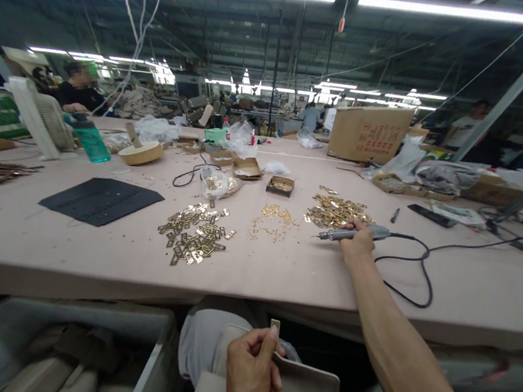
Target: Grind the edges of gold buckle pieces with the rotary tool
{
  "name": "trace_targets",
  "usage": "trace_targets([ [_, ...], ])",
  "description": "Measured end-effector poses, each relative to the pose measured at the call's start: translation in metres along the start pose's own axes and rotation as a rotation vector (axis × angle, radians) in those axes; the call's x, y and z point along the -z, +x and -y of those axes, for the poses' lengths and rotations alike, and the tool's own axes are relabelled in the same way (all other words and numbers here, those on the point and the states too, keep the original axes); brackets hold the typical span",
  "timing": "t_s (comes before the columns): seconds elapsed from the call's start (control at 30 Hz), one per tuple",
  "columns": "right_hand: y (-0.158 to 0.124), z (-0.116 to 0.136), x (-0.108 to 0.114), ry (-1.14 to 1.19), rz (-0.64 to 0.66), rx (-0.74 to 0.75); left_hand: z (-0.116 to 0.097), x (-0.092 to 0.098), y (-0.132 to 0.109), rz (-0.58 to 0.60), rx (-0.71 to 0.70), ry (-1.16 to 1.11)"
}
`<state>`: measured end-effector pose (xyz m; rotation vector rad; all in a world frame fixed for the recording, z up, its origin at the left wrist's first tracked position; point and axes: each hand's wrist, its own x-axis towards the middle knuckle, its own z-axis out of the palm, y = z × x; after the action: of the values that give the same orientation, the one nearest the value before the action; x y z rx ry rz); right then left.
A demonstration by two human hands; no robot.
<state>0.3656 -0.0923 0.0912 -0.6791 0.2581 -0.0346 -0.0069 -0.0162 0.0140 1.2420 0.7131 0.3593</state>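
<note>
My left hand (pixel 252 372) is closed, pinching a small gold-coloured metal plate (pixel 276 328) between thumb and forefinger. The plate stands at the edge of a beige leather-like bag piece (pixel 310 381) across my lap. Out on the table, my right hand (pixel 358 241) has its fingers around a grey electric screwdriver (pixel 378 231), whose thin bit points left. Behind that hand lies a heap of gold metal plates (pixel 337 209). Tiny gold screws (pixel 271 220) are scattered in the middle. Left of them spreads a pile of darker rectangular metal plates (pixel 194 236).
The screwdriver's black cable (pixel 427 264) loops to the right. A small box (pixel 280 185), a black sheet (pixel 100 201), a teal bottle (pixel 90 141) and a large carton (pixel 368 134) are on the table (pixel 272 283). A grey bin (pixel 159 336) with beige pieces stands at left. Another person sits back left.
</note>
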Motion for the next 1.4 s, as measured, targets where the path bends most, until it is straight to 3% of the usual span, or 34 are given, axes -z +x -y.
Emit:
trace_targets([
  [0.57,0.032,-0.033,0.004,-0.101,0.060,-0.013,-0.009,-0.004,0.002,0.006,0.065,-0.013],
  [1.4,0.023,-0.031,0.001,-0.128,0.033,0.004,-0.011,-0.002,0.003,0.015,0.088,0.008],
])
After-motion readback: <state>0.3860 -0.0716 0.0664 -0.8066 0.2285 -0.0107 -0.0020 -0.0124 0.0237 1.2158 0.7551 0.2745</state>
